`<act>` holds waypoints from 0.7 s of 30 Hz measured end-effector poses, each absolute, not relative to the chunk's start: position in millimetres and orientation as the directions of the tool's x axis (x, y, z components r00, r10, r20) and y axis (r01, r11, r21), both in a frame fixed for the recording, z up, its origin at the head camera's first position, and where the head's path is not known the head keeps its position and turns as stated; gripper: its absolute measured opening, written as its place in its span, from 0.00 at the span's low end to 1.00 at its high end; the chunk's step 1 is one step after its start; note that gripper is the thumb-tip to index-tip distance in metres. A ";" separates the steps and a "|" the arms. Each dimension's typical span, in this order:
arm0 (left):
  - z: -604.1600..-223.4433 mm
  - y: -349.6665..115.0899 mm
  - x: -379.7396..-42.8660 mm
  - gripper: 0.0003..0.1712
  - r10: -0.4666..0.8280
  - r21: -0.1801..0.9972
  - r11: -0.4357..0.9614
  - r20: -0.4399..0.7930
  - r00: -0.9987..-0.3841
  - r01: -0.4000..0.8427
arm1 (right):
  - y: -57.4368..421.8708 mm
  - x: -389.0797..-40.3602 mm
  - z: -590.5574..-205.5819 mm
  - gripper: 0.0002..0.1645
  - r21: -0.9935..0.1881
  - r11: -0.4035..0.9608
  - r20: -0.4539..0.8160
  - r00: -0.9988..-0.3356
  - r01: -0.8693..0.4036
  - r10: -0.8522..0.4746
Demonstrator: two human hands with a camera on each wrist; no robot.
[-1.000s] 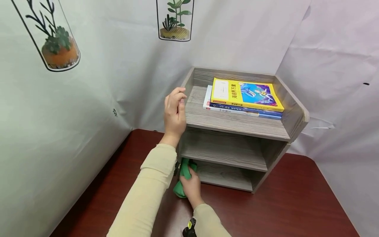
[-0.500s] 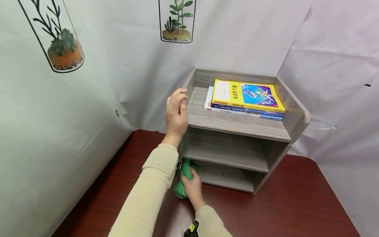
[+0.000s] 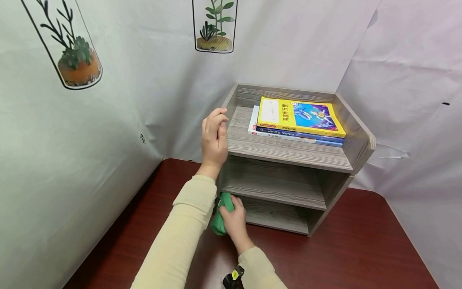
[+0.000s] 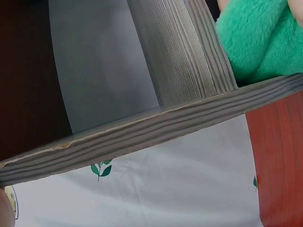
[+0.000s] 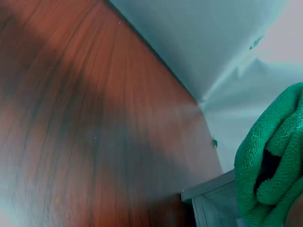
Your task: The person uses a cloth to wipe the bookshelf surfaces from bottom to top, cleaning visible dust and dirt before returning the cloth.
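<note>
A grey wood-grain desktop shelf (image 3: 285, 154) with three levels stands on the table. My left hand (image 3: 214, 138) holds its upper left side, fingers curled at the panel's edge. Lower down, my right hand (image 3: 234, 216) grips a bunched green cloth (image 3: 218, 223) at the front left corner of the bottom level. Its fluffy pile fills the corner by the board in the left wrist view. Folds of the cloth (image 5: 265, 175) show at the right edge of the right wrist view, where most of the right hand is hidden.
A stack of books (image 3: 299, 116), a yellow one uppermost, lies on the shelf's top level. The dark red table (image 3: 368, 245) extends to both sides and the front. White sheeting (image 3: 288, 44) with printed plants rises behind and beside it.
My right hand and the green cloth have shifted slightly upward along the shelf's front left edge. The left hand keeps its place on the upper side panel.
</note>
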State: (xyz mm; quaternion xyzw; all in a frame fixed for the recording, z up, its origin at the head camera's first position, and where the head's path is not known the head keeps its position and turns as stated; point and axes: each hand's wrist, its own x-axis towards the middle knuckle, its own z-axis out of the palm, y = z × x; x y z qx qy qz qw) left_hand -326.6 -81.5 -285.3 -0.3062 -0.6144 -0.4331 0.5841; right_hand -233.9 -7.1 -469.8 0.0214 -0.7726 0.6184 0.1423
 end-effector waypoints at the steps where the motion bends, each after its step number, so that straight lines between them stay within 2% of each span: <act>1: -285.4 -81.4 -326.6 0.08 -0.130 0.174 0.437 0.983 -0.129 0.882 | -7.0 -233.7 -468.1 0.27 -0.944 0.246 0.256 -0.957 -0.218 0.136; 21: -286.6 -81.3 -328.2 0.09 -0.123 0.167 0.435 0.984 -0.126 0.885 | -2.6 -226.3 -461.0 0.30 -0.879 0.396 0.293 -0.956 -0.265 0.011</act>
